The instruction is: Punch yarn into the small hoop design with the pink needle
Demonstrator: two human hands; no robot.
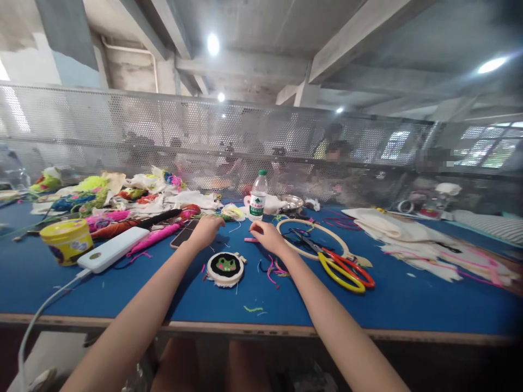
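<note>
My left hand [208, 231] is over the blue table beside a dark phone [184, 233], its fingers bent and close together; what they hold, if anything, is too small to make out. Across from it, my right hand [265, 235] has its fingertips drawn in. A short pink stick [250, 240] shows just below those fingertips; whether it is held or lies on the table I cannot tell. Between my forearms lies a small round hoop [225, 270] with a green frog face on black fabric. Pink and dark thread scraps [271, 269] lie to its right.
Scissors with red and yellow handles [341, 269] lie across a large wooden hoop [316, 222]. A water bottle [258, 196] stands behind my hands. To the left are a yellow tub [67, 242], a white power bank [118, 250] and yarn [93, 198]; white cloth [400, 231] lies right.
</note>
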